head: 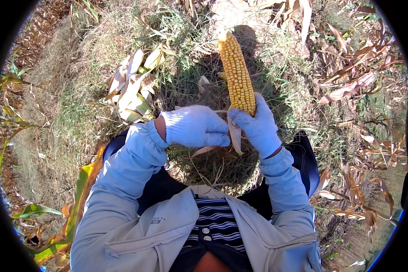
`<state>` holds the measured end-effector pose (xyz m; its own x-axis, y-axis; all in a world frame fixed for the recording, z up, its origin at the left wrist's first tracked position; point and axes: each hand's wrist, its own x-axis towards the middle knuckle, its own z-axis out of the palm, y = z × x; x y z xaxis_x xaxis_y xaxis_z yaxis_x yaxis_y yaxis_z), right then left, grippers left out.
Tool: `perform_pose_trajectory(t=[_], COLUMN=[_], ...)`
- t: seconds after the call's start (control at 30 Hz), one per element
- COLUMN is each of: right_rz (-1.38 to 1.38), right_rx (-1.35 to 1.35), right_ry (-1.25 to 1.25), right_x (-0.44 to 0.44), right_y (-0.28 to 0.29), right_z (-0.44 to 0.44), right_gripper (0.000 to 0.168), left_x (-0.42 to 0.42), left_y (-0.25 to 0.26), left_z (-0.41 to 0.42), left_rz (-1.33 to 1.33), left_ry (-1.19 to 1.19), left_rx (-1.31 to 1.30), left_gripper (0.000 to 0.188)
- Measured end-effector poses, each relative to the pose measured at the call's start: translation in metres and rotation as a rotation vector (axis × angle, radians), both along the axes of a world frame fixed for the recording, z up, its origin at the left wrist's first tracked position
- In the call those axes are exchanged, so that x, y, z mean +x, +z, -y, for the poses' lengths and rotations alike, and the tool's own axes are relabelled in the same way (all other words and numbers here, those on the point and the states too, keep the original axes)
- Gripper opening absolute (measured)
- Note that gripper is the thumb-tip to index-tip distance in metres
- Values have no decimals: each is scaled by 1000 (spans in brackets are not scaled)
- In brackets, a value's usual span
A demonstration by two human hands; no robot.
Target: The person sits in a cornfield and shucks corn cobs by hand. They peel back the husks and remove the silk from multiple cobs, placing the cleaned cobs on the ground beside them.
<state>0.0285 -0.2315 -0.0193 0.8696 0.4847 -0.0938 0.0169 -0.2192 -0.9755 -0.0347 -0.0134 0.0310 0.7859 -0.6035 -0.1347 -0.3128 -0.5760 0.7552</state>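
Note:
My right hand [258,124], in a white knit glove, grips the base of an ear of corn [237,73]. The ear stands tip away from me, its yellow kernels bare. A pale strip of husk [236,137] hangs from its base between my hands. My left hand [198,126], gloved the same way, is curled beside the base, back of the hand up. Pieces of dry corn husk [204,151] stick out from under it, and its fingers look closed on them; the palm side is hidden.
A bunch of pale husks [134,90] lies on the dry grass [78,98] ahead to the left. Dry corn leaves [353,88] spread along the right side. A green and brown corn leaf [81,193] rises close by my left sleeve. My dark-clad knees [301,159] flank the ground between.

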Motion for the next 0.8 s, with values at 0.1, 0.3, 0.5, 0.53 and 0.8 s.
perform_pose_trajectory(t=[0.1,0.3,0.5,0.53,0.8], right_rz=[-79,-184,-295,-294,-312], right_rx=[122,237,271,292,237], right_ry=[-16,62,142,153,254], right_x=[2,3,-5,-7,-6], right_y=[2,3,6,8,-2], right_z=[-1,2,-2,-4,2], right_gripper=[56,57,68,70,78], left_x=[-1,16,28,25,20], left_y=[-5,-33,-31,-28,-21], left_z=[-3,-36,-30,-30,-23], left_rz=[-3,110,76,89,265], left_ry=[86,740,739,651,485], left_rx=[214,-300,-855,-898,-666], left_gripper=[41,53,40,40,36])
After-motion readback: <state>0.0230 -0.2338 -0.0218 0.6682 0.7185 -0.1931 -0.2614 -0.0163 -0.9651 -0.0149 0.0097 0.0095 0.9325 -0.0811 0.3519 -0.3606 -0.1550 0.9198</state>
